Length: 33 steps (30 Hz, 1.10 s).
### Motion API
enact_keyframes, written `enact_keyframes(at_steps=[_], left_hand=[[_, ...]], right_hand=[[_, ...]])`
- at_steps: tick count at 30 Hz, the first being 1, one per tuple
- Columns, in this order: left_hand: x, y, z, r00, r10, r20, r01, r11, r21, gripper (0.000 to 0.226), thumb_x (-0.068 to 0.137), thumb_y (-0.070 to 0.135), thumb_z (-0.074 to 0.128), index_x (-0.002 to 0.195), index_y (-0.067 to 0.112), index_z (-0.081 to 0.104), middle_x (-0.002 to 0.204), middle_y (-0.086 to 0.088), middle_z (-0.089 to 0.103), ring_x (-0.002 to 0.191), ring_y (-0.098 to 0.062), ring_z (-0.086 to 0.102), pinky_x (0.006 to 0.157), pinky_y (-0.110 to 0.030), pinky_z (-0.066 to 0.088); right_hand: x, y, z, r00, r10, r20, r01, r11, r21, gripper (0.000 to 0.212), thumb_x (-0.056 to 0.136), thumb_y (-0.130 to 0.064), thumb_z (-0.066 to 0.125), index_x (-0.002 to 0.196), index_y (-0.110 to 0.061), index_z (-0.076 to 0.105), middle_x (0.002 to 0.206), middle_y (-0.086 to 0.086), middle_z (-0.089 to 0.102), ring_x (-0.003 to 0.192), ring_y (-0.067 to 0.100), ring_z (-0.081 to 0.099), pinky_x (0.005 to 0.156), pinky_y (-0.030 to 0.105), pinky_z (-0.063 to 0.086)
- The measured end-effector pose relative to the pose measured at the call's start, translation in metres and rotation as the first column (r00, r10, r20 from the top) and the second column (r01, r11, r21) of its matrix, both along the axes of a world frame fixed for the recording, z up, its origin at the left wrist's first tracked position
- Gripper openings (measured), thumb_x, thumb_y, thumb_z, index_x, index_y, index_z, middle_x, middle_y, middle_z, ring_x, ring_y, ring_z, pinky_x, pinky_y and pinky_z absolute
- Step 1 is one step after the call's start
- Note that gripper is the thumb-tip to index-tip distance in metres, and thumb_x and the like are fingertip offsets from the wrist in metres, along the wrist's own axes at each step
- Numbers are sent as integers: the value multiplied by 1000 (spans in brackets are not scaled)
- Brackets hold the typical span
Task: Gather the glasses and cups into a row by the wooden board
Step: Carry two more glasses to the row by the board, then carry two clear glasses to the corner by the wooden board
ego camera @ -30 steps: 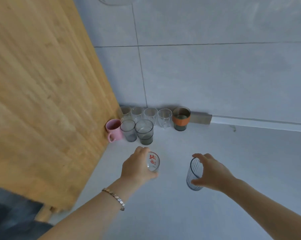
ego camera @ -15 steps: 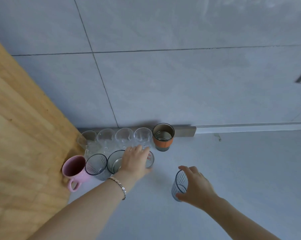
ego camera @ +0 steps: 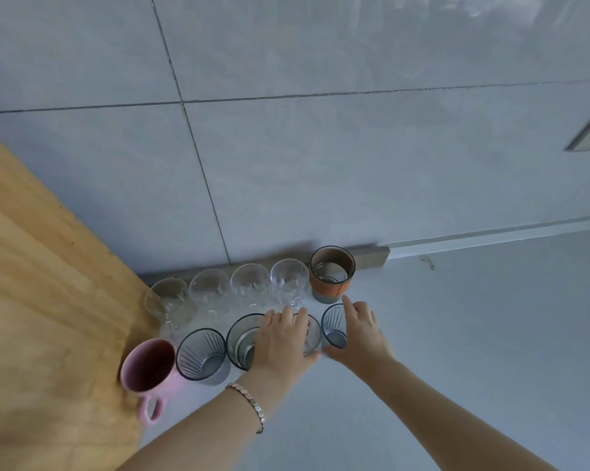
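The left hand [ego camera: 280, 338] is wrapped around the red-printed glass [ego camera: 312, 331], fingers curled over its rim, in the front row beside the smoky tumbler [ego camera: 244, 339]. The right hand [ego camera: 358, 334] grips the ribbed glass [ego camera: 334, 326], fingers closed round its side, forearm extended. Half a second ago the ribbed glass stood well apart; it now adjoins the row near the wooden board [ego camera: 42, 300].

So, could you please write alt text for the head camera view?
Two hands set glasses into the front row of cups beside a wooden board: the left hand on a clear glass, the right hand on a ribbed glass.
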State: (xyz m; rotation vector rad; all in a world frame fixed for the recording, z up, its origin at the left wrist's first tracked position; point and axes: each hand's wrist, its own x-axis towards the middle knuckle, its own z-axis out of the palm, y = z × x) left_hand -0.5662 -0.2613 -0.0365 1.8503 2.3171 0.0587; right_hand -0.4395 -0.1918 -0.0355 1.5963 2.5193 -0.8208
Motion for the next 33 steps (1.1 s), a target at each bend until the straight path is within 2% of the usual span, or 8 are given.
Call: enact_keyframes(at_steps=[6,9,13,15,19,26,29,33], left_hand=[[0,-10,2,998,-39,-44,36,998,-58,89,80,54,58,148,13,18,149,-12,34,139,-26,33,120,-43,16],[13,-10,12,990,-99,-97,105,993,61,84,51,52,80,120,12,55,111,-16,66,98,-32,67,88,-46,54],[60,1,31,953,-299,51,286,941,179,32,68,37,50,92,18,59,91,-6,68,81,-25,65,63,-29,55],[100,8,43,934,-313,174,306,950,64,31,81,32,42,98,14,62,99,-4,68,92,-27,66,68,-26,49],[199,24,59,901,-416,122,431,889,-152,28,92,30,44,114,18,56,119,-2,62,112,-23,58,88,-26,44],[419,49,66,835,-514,198,548,806,-222,10,89,29,45,94,26,53,118,3,63,109,-20,59,88,-26,45],[524,56,69,804,-548,232,591,778,-211,2,87,28,47,86,28,48,116,1,65,107,-21,60,87,-26,46],[652,57,84,735,-617,281,669,726,-158,3,86,27,49,84,27,51,114,-2,67,106,-23,61,87,-26,46]], right_hand=[[32,-22,2,992,-101,74,113,977,-181,100,82,-30,68,150,-8,-2,149,9,28,136,24,34,108,30,34],[74,-27,7,976,-100,195,146,960,-237,68,86,-33,59,144,-16,28,141,4,44,130,21,44,105,29,39],[146,-30,23,931,-123,344,229,931,-285,50,89,-33,53,136,-19,43,140,2,47,127,20,48,101,29,40],[192,-33,32,914,-157,374,278,913,-298,50,89,-34,52,136,-20,43,142,2,44,127,22,48,101,32,41],[306,-44,49,883,-266,387,385,882,-271,51,92,-35,50,139,-20,40,146,2,38,133,21,41,107,34,36],[548,-90,79,763,-510,397,614,764,-199,47,94,-29,45,136,-8,44,140,8,46,128,27,46,101,34,42],[654,-117,86,680,-605,416,708,688,-158,33,92,-29,46,115,-6,54,115,10,57,111,29,57,83,35,50],[771,-151,96,563,-742,363,816,568,-105,33,88,-24,48,113,-5,61,95,8,55,92,26,57,85,32,47]])
